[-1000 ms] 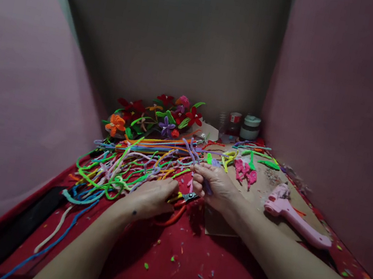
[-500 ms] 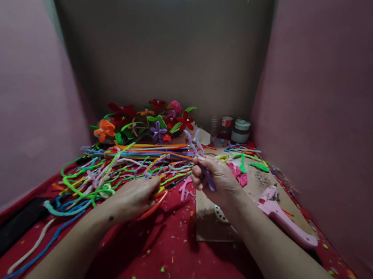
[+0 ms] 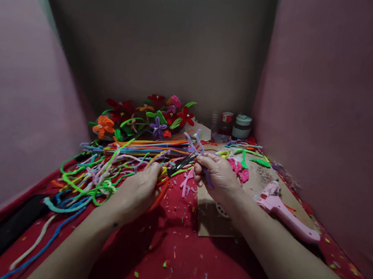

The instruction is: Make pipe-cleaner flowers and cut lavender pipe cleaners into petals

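Observation:
My left hand [image 3: 139, 189] is closed around pliers [image 3: 182, 163] with red and yellow handles and dark, narrow jaws. The jaws point up and right, close to the fingertips of my right hand [image 3: 218, 176]. Pinched in that hand is a purple pipe cleaner piece [image 3: 196, 144], whose forked ends rise above the fingers while its lower end shows beneath them. Whether the jaws touch the piece I cannot tell. Just below lies a pink forked pipe cleaner [image 3: 186, 182] on the red cloth [image 3: 171, 247].
Loose pipe cleaners [image 3: 102, 187] lie tangled on the left. Pipe cleaner flowers [image 3: 156, 127] stand at the back, beside a lidded jar [image 3: 241, 127]. On the right, a pink glue gun [image 3: 288, 220] rests on a cardboard sheet [image 3: 207, 227]. Small clippings litter the cloth.
My left hand has lifted and turned the pliers, bringing the jaws up to the purple piece. My right hand has barely moved. The view has shifted slightly.

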The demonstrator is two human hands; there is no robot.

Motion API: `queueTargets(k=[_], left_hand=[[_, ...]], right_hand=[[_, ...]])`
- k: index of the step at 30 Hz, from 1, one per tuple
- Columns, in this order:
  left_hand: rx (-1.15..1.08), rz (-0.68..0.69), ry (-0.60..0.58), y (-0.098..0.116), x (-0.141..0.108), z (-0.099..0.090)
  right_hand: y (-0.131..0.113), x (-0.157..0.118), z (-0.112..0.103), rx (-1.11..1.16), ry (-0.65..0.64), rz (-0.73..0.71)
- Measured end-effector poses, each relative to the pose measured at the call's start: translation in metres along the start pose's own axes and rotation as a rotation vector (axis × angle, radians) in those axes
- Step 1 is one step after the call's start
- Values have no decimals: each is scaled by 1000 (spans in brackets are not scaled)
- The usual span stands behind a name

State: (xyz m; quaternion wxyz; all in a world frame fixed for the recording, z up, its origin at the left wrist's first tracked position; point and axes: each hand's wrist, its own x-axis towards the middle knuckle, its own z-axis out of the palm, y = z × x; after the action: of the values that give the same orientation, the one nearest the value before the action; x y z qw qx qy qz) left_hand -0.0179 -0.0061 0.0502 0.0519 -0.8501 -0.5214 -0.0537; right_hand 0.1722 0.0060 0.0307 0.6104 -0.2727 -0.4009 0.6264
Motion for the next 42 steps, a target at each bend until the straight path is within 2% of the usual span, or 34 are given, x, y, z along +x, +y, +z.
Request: queueTargets(k=[6, 12, 15, 20, 27, 37, 42], left_hand=[[149, -4, 11, -4, 2, 7], [245, -29, -4, -3, 2, 12], [271, -6, 27, 0, 1, 14], [307, -22, 17, 7, 0, 14], [318, -84, -69, 18, -4, 5], [294, -76, -59, 16, -4, 12], [268, -83, -124, 22, -4, 11]], right_hand=[[0, -3, 3, -39, -9, 24], [1, -4, 5, -77, -23, -6], [2, -4, 5, -99, -17, -24], [6, -6, 7, -21, 10, 0], [10, -6, 7, 38, 42, 26], [9, -7, 8, 5, 54, 23], [14, -5, 5, -17, 55, 14]])
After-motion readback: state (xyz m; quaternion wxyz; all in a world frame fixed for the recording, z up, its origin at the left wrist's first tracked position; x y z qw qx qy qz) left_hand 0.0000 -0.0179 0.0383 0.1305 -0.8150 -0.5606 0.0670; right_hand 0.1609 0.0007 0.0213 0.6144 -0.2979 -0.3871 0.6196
